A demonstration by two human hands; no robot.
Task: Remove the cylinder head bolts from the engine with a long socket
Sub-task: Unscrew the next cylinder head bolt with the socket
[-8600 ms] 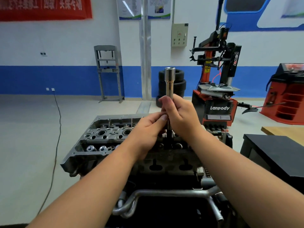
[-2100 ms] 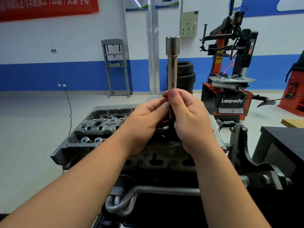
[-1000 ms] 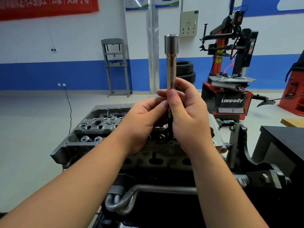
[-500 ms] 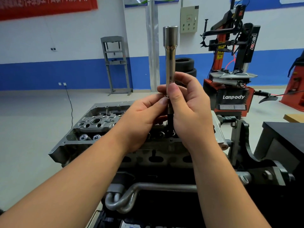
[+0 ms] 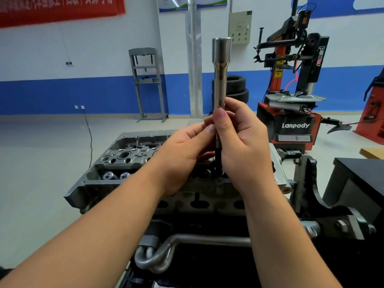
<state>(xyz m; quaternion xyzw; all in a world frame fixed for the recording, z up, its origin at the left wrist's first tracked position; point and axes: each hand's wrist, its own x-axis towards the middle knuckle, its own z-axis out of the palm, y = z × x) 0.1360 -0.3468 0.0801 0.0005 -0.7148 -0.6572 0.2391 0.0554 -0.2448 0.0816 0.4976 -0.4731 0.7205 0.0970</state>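
Observation:
A long chrome socket (image 5: 220,77) stands upright over the grey cylinder head (image 5: 124,161) of the engine. Its wide end points up and its lower part runs down between my hands. My right hand (image 5: 243,146) grips the socket shaft with thumb and curled fingers. My left hand (image 5: 182,156) pinches the same shaft from the left, fingertips meeting the right thumb. Below the hands a dark shaft (image 5: 217,161) drops into the head; whether it is a bolt I cannot tell. Valve springs (image 5: 116,175) show at the head's left.
A red tyre changer (image 5: 295,113) stands behind at the right, stacked tyres (image 5: 236,88) by a metal pillar (image 5: 194,59). A black bench (image 5: 359,173) and the engine stand bracket (image 5: 311,194) lie right of the engine. Metal pipes (image 5: 166,252) curve below the head.
The socket has risen higher above the cylinder head over the frames, both hands keeping hold of its shaft. In the last half second little moved.

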